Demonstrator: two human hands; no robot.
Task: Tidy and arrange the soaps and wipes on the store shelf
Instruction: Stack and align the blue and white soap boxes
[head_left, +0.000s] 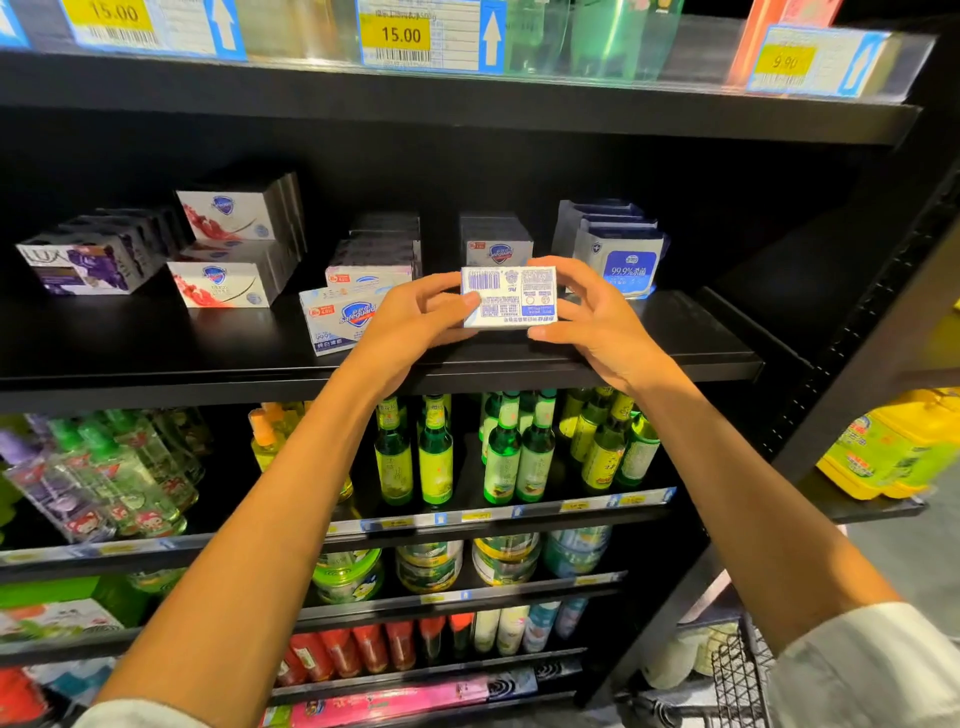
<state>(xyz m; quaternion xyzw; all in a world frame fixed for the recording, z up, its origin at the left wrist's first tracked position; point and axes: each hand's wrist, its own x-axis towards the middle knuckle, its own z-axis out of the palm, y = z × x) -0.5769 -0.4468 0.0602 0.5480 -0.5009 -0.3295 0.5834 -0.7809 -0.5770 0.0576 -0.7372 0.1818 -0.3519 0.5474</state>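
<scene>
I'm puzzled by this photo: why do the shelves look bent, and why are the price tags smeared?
Head view: the wide-angle lens bows the shelf edge; the top price tags are blurred near the frame edge; the soap box in both hands is sharp and well lit; the shelf back is dark.

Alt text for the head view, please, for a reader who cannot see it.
Both hands, left hand and right hand, hold a white soap box barcode-side up over a black shelf of soap boxes and wipes packs.

green bottles (501, 457), yellow jugs (893, 452), price tags (400, 36)
</scene>
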